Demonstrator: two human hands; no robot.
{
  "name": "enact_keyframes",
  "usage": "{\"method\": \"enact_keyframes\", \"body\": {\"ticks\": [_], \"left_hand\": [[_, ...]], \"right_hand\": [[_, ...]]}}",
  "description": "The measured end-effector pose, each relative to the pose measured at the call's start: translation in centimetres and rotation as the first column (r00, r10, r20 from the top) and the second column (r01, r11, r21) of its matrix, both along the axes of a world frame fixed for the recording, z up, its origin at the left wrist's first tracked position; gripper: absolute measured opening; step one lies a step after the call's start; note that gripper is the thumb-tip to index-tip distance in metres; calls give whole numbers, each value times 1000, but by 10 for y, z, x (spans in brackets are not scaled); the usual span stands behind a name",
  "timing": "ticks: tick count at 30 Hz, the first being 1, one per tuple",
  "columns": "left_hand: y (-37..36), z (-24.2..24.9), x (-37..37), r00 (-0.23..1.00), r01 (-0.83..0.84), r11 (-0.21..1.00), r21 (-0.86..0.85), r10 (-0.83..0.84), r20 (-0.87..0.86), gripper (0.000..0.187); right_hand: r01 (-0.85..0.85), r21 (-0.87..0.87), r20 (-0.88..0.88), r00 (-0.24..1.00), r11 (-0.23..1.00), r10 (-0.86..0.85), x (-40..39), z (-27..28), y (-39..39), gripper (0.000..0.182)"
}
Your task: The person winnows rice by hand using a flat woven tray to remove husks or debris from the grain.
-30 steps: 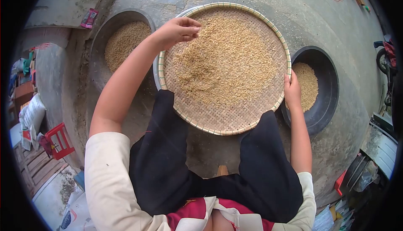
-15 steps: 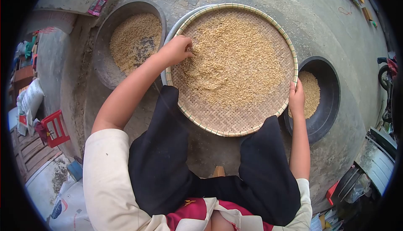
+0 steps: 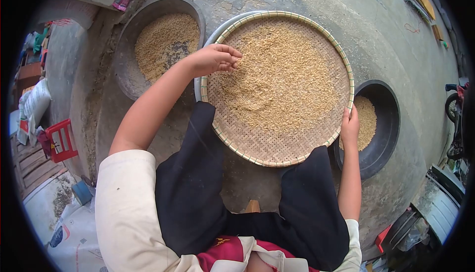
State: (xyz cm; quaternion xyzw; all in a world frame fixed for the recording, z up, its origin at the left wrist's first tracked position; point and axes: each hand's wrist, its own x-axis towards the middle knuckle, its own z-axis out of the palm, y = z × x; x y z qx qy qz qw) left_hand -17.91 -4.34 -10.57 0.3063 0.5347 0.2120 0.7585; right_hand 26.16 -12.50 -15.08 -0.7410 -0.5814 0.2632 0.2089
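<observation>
A round woven bamboo winnowing tray sits over my knees, its light rim tipped over a grey basin. Unhusked rice grain is spread across the weave, with a thicker heap at the left. My left hand hovers over the tray's upper left edge, fingers bent towards the thumb in a pinch; whatever is between the fingertips is too small to make out. At the right edge my right hand grips the tray's rim, the thumb on the near side and some fingers hidden below.
Left of the tray stands a dark tub with grain inside. Another black tub, partly behind my right hand, also holds grain. A red plastic stool and white sack are at far left. Loose grains lie on the concrete floor.
My left hand has moved right and up from the grain, with its fingers more visible. My right hand keeps its hold on the rim. The whole view has shifted slightly.
</observation>
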Motion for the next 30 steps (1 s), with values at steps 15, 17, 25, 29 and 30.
{"method": "enact_keyframes", "body": {"ticks": [15, 17, 25, 29, 30], "left_hand": [[-3, 18, 21, 857, -268, 955, -128, 297, 421, 43], [3, 17, 32, 883, -298, 943, -150, 331, 331, 48], [30, 107, 192, 767, 519, 784, 342, -603, 220, 74], [69, 90, 142, 803, 566, 658, 497, -302, -514, 66], [73, 86, 117, 887, 375, 821, 430, -183, -423, 65]], "right_hand": [[12, -24, -9, 1000, 1000, -12, -4, 6, 1, 39], [6, 11, 11, 1000, 1000, -6, -2, 3, -1, 39], [29, -9, 31, 999, 1000, -29, -7, 12, -1, 38], [56, -30, 35, 998, 998, -55, -10, 16, -1, 38], [52, -23, 25, 998, 998, -51, -9, 13, -1, 38]]}}
